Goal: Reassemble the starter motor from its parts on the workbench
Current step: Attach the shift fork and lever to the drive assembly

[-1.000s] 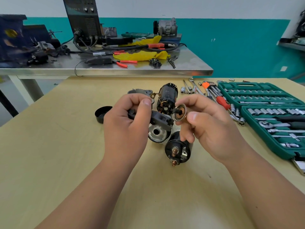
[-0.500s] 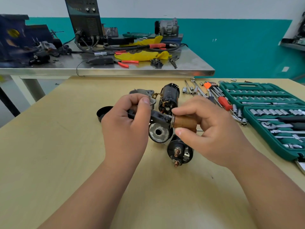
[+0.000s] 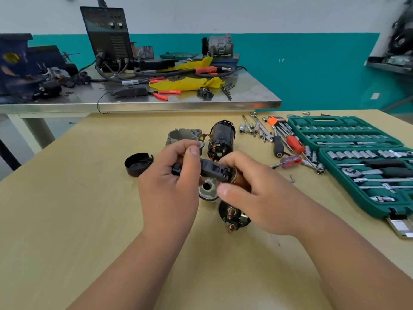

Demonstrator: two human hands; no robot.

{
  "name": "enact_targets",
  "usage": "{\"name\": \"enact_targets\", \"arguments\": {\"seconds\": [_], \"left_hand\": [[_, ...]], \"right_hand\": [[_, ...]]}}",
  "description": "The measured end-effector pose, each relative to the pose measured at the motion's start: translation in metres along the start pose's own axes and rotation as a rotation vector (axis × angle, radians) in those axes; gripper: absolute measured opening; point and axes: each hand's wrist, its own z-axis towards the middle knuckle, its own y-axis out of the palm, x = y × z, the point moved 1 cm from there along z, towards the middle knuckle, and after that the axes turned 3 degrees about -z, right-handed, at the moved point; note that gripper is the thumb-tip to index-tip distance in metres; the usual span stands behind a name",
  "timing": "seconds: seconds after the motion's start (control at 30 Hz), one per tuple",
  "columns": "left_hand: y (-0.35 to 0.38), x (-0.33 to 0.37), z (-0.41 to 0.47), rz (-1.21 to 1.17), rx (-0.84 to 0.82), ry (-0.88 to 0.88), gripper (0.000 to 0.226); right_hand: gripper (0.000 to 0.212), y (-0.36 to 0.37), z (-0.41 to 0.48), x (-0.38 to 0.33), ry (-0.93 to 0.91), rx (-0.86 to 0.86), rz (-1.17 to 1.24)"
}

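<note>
My left hand grips a black plastic lever piece above the yellow workbench. My right hand holds a copper-coloured plunger whose end meets the right end of the lever. Below the hands lie a round silver end piece and the black solenoid with copper terminals. Behind them lies the black motor body with its brushes showing. A grey cast housing sits left of it. A black round cap rests farther left.
A green socket set case lies open at the right, with screwdrivers, hex keys and loose sockets beside it. A steel table behind carries a welder, yellow cloth, pliers and cables.
My right hand turned the copper plunger from end-on to sideways and brought it against the end of the black lever. The left hand stayed roughly in place.
</note>
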Motion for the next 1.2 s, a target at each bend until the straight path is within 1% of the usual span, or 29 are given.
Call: {"name": "enact_targets", "arguments": {"seconds": [0.03,0.1,0.3,0.37,0.47,0.53,0.63,0.7,0.73,0.77,0.8,0.83,0.87,0.9,0.93,0.97,1.0,1.03,1.07,1.1,1.17,1.2], "left_hand": [[0.000,0.000,0.000,0.000,-0.005,0.011,0.022],[0.000,0.000,-0.001,-0.001,-0.021,0.035,0.022],[-0.001,0.000,-0.003,-0.030,-0.056,0.074,0.018],[-0.001,-0.002,-0.003,-0.036,-0.070,0.096,0.017],[0.000,-0.005,-0.004,-0.030,-0.100,0.148,0.019],[0.000,-0.008,-0.004,-0.013,-0.119,0.188,0.020],[0.001,-0.012,-0.002,-0.040,-0.163,0.236,0.020],[0.003,-0.016,0.000,-0.086,-0.209,0.247,0.026],[0.003,-0.019,0.003,-0.123,-0.213,0.186,0.030],[0.004,-0.022,0.007,-0.144,-0.210,0.083,0.031],[0.005,-0.026,0.013,-0.107,-0.204,-0.030,0.029],[0.005,-0.031,0.021,0.008,-0.216,-0.126,0.026],[0.007,-0.035,0.030,0.202,-0.278,-0.196,0.025],[0.010,-0.039,0.039,0.419,-0.392,-0.248,0.032],[0.015,-0.040,0.047,0.603,-0.546,-0.302,0.044],[0.021,-0.039,0.055,0.728,-0.699,-0.395,0.057],[0.027,-0.038,0.061,0.783,-0.830,-0.527,0.066],[0.032,-0.035,0.066,0.783,-0.928,-0.673,0.074],[0.035,-0.032,0.069,0.762,-1.002,-0.795,0.080],[0.038,-0.030,0.070,0.752,-1.056,-0.860,0.083],[0.040,-0.030,0.070,0.758,-1.086,-0.865,0.081],[0.040,-0.031,0.069,0.743,-1.056,-0.848,0.076]], "right_hand": [[0.010,0.000,0.000,0.000,0.007,-0.016,0.003],[0.012,0.000,-0.001,-0.001,0.028,-0.046,0.017],[0.035,-0.006,-0.002,-0.004,0.034,-0.064,0.133],[0.032,-0.009,-0.001,-0.003,0.043,-0.067,0.147],[0.024,-0.014,0.001,-0.002,0.101,-0.141,0.210],[0.022,-0.015,0.000,-0.002,0.103,-0.166,0.229],[0.020,-0.016,0.002,0.001,0.077,-0.094,0.181],[0.020,-0.021,0.005,0.008,0.090,-0.012,0.184],[0.021,-0.024,0.006,0.013,0.111,0.041,0.191],[0.022,-0.028,0.008,0.020,0.142,0.103,0.211],[0.022,-0.032,0.009,0.027,0.179,0.169,0.251],[0.022,-0.035,0.011,0.035,0.220,0.235,0.299],[0.022,-0.036,0.013,0.043,0.263,0.296,0.334],[0.021,-0.036,0.015,0.051,0.307,0.347,0.344],[0.021,-0.035,0.017,0.057,0.349,0.380,0.341],[0.020,-0.033,0.018,0.062,0.387,0.396,0.341],[0.019,-0.030,0.019,0.066,0.416,0.400,0.347],[0.019,-0.028,0.020,0.069,0.438,0.399,0.358],[0.020,-0.026,0.020,0.070,0.453,0.398,0.370],[0.021,-0.024,0.020,0.071,0.463,0.400,0.383],[0.023,-0.022,0.020,0.071,0.472,0.401,0.394],[0.023,-0.022,0.020,0.071,0.472,0.399,0.382]]}}
